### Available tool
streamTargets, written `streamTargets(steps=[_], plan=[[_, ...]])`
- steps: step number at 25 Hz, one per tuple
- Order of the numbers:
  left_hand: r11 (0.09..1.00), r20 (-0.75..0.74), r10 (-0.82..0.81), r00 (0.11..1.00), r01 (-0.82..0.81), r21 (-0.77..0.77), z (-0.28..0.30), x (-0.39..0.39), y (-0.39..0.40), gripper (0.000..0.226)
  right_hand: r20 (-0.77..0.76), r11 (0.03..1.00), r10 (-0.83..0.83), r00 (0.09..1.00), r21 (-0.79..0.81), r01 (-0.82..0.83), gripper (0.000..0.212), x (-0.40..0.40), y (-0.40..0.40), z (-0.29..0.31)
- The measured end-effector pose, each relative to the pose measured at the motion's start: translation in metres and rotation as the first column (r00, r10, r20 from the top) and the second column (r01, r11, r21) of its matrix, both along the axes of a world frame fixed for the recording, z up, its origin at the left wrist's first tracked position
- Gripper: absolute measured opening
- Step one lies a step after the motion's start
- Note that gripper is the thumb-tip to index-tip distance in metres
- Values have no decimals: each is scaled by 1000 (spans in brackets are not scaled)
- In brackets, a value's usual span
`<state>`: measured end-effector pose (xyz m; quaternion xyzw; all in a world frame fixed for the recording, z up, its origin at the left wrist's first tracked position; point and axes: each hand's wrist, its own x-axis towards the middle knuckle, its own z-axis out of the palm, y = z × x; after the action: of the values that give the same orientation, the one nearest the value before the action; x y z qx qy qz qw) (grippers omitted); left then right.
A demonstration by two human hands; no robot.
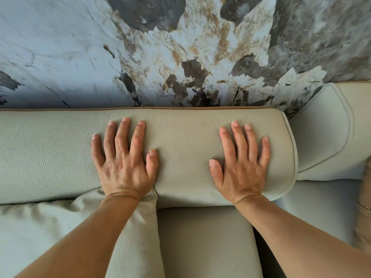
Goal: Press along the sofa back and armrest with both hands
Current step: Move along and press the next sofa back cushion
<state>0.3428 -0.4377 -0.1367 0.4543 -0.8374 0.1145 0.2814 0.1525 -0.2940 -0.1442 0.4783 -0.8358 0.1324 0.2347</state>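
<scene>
Wall (60,47): marbled surface behind the sofa back, pale blue-white ground with jagged grey, dark brown and rust patches; it fills the upper part of the view.

Sofa back (180,141): long, rounded bolster of pale grey-green pebbled leather, running left to right across the middle of the view, directly below the wall. Fine grain texture throughout; piped seam around its right end; a thin tan strip runs along its rear edge against the wall.

Armrest (325,133): just right of the sofa back's end, same pale leather, smoother in look, a broad padded panel with rounded corners outlined by piping.

Seat cushion (204,241): below the sofa back, flat, smooth, slightly darker grey-green.

Loose cushion (60,227): below the sofa back at left, soft and creased, pebbled leather, one corner rising to touch the sofa back beneath the left wrist.

Left hand (124,163): laid flat, palm down, on the sofa back left of its middle; fingers spread and straight, thumb out to the side; grasping nothing. Forearm bare, reaching up from the lower left.

Right hand (241,167): flat, palm down, on the sofa back near its right end, close to the armrest; fingers extended and slightly parted, thumb splayed; grasping nothing. Forearm bare.
</scene>
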Motion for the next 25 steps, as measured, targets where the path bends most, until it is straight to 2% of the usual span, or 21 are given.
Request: streamTargets(steps=[15, 25], plan=[[999, -41, 41, 998, -40, 21, -3, -33, -40, 60, -15, 999, 40, 999, -25, -41, 65, -41, -55, -2], [998, -47, -1, 999, 4, 66, 0, -38, -46, 61, -76, 999, 24, 997, -45, -27, 66, -49, -65, -6]])
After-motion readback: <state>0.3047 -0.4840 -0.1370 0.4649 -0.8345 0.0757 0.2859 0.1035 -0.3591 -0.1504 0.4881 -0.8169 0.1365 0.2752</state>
